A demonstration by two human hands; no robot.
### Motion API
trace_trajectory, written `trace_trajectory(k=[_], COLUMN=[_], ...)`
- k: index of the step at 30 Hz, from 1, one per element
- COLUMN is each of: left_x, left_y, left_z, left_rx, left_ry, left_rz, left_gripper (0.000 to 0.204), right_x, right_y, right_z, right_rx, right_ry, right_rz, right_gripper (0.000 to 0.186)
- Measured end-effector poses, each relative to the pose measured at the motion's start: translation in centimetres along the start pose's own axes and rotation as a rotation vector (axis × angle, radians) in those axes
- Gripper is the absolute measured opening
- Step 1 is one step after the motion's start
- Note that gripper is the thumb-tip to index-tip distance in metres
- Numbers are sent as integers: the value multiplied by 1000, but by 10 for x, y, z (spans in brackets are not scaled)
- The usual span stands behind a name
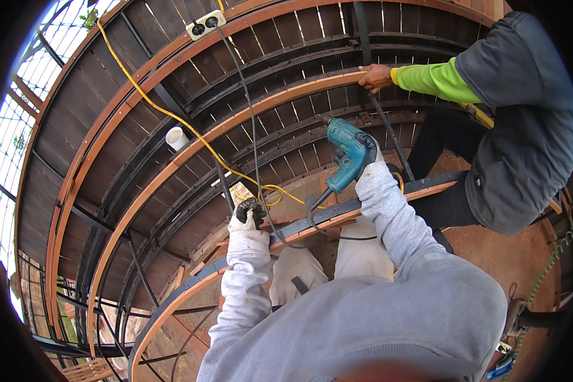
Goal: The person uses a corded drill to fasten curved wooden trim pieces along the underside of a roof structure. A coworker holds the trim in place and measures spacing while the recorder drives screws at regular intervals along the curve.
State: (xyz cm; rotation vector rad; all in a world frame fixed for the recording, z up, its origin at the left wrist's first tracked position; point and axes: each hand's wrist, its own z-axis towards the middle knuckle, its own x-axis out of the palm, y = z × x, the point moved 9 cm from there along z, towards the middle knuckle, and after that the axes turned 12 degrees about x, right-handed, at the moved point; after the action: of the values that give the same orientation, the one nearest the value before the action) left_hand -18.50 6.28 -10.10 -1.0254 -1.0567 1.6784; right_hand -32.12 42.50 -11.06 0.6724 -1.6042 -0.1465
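My right hand [367,148], in a dark glove, is wrapped round the handle of a teal power drill [345,153]. The drill points up and to the left, and its dark cord [318,200] hangs from the handle's lower end. My left hand [248,214], in a black and white glove, is curled just beyond the near curved rail [293,230] of dark metal and wood. Whatever its fingers hold, if anything, is hidden. Ahead of both hands runs a curved wooden strip [242,114] on a black metal frame.
At the right a co-worker in a grey shirt [522,127] rests a hand [375,77] on the wooden strip's end. A white cup [176,138] stands at left beside a yellow cord [148,95]. Cords run to a white socket strip [205,25]. A green coiled hose [547,264] hangs far right.
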Motion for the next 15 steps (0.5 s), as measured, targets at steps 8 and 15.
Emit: trace_trajectory(k=[8,15], left_x=[-31,98], left_y=[-3,-129], left_z=[24,41], left_rx=[107,-8], left_ry=[-156,93], left_rz=[-561,-964], left_gripper=[21,38], right_x=[34,45], right_y=[26,-6], right_z=[-142,-205], right_rx=[-129,-1], right_ry=[81,331], right_rz=[-101,-182], right_gripper=[70,75])
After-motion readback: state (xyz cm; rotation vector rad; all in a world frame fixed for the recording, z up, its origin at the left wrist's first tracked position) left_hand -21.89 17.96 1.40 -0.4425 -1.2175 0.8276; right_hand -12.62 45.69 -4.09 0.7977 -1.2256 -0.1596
